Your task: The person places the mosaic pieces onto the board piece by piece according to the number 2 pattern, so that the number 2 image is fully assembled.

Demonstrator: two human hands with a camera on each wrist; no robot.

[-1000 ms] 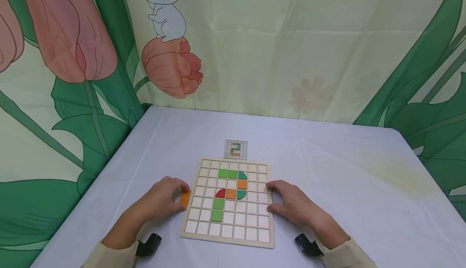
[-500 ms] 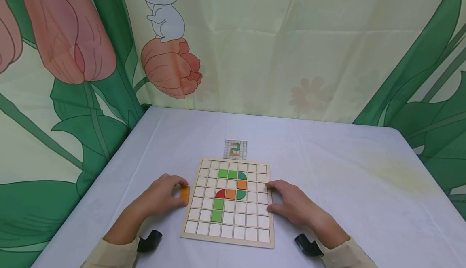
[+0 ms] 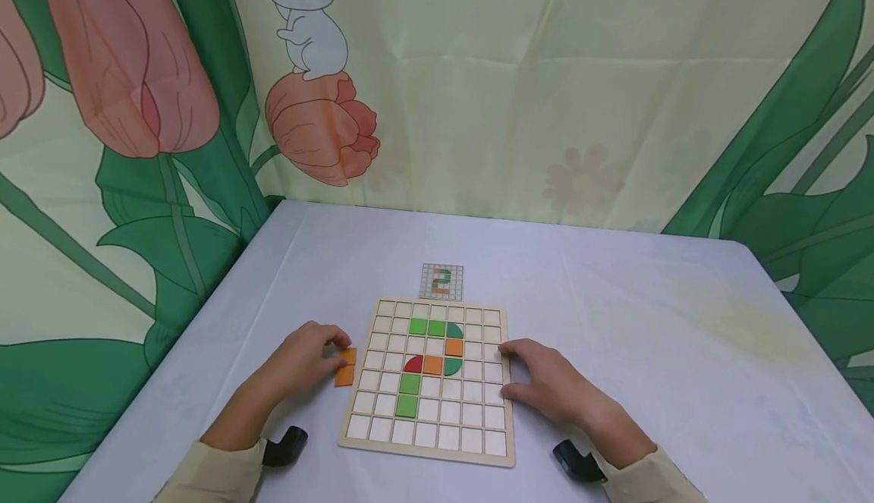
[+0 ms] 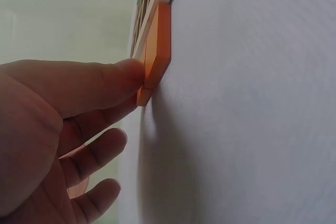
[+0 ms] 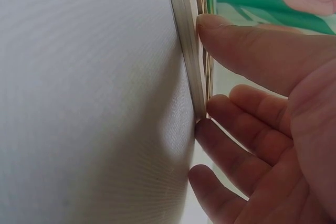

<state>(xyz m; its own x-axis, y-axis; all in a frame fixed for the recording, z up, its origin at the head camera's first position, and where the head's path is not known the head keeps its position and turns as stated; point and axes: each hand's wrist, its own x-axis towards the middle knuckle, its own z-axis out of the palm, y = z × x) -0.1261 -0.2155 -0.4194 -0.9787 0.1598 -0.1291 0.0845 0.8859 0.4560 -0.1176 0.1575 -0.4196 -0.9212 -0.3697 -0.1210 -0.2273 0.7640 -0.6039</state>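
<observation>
A wooden grid board [image 3: 471,389] lies flat on the table and bears green, orange and red tiles in some cells. Beside its left edge are two orange square tiles, a far one [image 3: 350,355] and a near one [image 3: 344,375]. My left hand [image 3: 303,363] has thumb and index finger about the far orange tile; in the left wrist view the thumb tip [image 4: 131,72] touches it. My right hand [image 3: 553,381] rests its thumb and fingertips on the board's right rim, fingers apart; the right wrist view shows the thumb [image 5: 215,27] on the edge.
Behind the board lies a small pattern card [image 3: 441,281] with a coloured figure on a grid. A white cloth covers the table [image 3: 614,298]. A printed curtain [image 3: 478,108] hangs behind the table's far edge.
My left thumb has moved away from me, off the near orange tile and up to the far one. Both orange tiles have come into fuller view. My right hand and the board have stayed still.
</observation>
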